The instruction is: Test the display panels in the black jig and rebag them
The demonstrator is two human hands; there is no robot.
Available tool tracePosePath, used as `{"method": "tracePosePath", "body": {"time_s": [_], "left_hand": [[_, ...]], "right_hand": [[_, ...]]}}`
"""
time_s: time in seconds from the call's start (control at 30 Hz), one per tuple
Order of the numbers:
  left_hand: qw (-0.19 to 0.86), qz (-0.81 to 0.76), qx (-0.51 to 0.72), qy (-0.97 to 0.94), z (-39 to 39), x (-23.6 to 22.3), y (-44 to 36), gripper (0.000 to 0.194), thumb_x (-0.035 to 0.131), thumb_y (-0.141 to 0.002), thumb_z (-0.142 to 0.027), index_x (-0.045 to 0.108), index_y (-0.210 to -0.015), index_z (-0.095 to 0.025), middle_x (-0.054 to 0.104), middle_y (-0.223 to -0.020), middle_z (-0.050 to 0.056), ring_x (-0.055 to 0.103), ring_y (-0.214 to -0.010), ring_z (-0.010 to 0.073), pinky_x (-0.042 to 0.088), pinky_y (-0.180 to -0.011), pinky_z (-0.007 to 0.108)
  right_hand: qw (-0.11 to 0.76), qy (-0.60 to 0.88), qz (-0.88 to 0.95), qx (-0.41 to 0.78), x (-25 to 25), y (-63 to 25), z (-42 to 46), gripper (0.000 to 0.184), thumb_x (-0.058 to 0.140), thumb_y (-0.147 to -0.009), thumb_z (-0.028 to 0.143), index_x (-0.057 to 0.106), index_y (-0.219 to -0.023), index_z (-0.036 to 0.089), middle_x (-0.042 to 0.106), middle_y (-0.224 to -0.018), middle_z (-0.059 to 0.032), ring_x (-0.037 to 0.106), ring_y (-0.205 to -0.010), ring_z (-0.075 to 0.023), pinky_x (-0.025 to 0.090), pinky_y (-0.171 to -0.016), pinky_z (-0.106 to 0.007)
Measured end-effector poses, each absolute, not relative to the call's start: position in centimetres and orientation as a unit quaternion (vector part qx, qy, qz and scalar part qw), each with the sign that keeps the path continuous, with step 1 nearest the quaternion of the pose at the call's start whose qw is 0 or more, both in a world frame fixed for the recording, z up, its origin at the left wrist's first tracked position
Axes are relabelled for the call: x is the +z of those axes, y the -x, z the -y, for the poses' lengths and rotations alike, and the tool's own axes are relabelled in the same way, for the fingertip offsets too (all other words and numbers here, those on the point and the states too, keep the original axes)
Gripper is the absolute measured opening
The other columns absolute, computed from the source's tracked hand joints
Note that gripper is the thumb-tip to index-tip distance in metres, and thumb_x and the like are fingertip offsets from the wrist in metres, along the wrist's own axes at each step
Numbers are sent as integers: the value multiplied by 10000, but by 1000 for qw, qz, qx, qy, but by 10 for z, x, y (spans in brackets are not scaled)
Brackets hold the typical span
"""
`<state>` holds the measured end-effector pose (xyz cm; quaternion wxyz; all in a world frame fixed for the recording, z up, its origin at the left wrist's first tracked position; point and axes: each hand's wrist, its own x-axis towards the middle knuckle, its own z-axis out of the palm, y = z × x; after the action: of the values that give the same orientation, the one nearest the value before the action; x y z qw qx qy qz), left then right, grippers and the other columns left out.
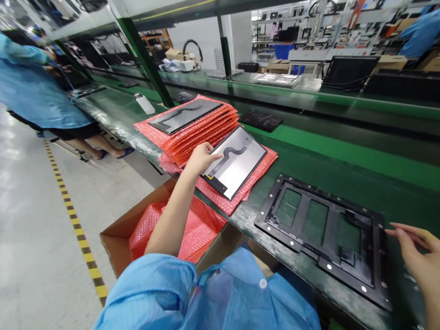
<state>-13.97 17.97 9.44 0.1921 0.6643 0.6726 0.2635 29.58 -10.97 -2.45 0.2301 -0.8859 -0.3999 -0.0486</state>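
Silver side up, holds a display panel (239, 160) tilted over red bubble wrap (222, 201), beside stacked red pouches (202, 137). Pinches its left edge with the left hand (202, 159), thumb on top. With the right hand (421, 259), lightly bends fingers at the right edge of a black frame (332, 231) on the green bench (309, 158); cannot tell whether gripping or merely near.
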Motion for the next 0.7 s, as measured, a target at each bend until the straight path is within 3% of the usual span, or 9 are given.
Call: {"method": "tracePosePath", "body": {"time_s": [0.13,0.2,0.27,0.37,0.57,0.7], "left_hand": [[321,-616,349,-629,-143,101,156,272,671,-781,-347,443,-849,-215,630,-719,-11,650,-644,180,545,-595,295],[490,-517,415,-565,-117,97,153,425,797,-663,-354,510,-937,-203,683,-746,1,677,-637,186,578,-593,298],[582,-455,447,-504,-92,89,141,538,885,-570,-329,553,-969,-189,719,-767,10,681,-603,164,586,-590,269],[635,-437,445,-455,-61,77,113,529,906,-584,-325,566,-963,-183,731,-746,-4,677,-573,133,573,-566,218],[689,-397,398,-457,-29,75,75,458,886,-654,-334,558,-945,-200,720,-719,-30,667,-558,120,555,-536,196],[691,-377,371,-492,-25,75,70,398,846,-729,-357,567,-970,-207,702,-695,-39,641,-521,107,538,-505,185]], "right_hand": [[312,862,394,-64,-7,-271,101,466,385,-823,634,676,-936,288,705,-864,-37,662,-695,-318,442,-512,-435],[389,793,455,-115,3,-247,99,392,476,-882,589,699,-936,272,706,-876,-26,673,-718,-287,472,-559,-408],[453,707,530,-118,13,-215,95,250,573,-957,463,711,-962,255,706,-932,-11,675,-738,-244,512,-668,-362],[485,625,610,-37,29,-167,83,179,532,-1047,307,687,-1012,224,688,-988,-15,667,-845,-214,508,-788,-323],[467,637,605,-100,36,-136,65,144,495,-1065,222,634,-1080,189,674,-969,-21,636,-814,-182,485,-730,-301],[444,689,565,-91,30,-143,69,154,463,-1037,246,596,-974,201,661,-890,-12,622,-735,-182,436,-650,-306]]}}
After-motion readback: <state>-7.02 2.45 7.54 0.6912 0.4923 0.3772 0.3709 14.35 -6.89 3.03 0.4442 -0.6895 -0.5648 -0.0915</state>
